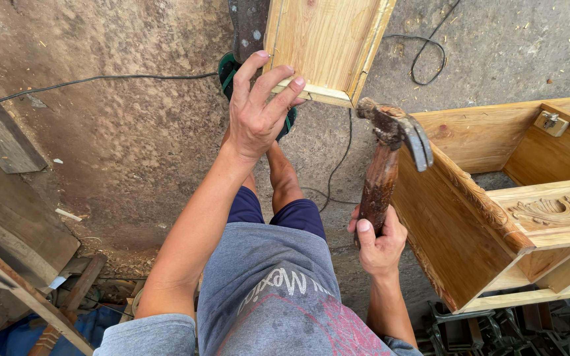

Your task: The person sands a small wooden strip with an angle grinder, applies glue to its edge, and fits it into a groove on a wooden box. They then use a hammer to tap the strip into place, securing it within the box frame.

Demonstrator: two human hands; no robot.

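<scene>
Item: carved wooden box, rt of you, open top, nothing seen inside. Your right hand fist-closed on claw hammer, head near box edge. Your left hand, fingers spread, grips wooden frame lower edge. Bare concrete floor w/ cable to lt.

Rusty metal hammer with worn wooden handle; pale, matt, unvarnished wooden panel.

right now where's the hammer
In the head view the claw hammer is right of centre, held upright by its wooden handle in the right hand, between the pale wooden panel and the carved wooden cabinet.
</scene>
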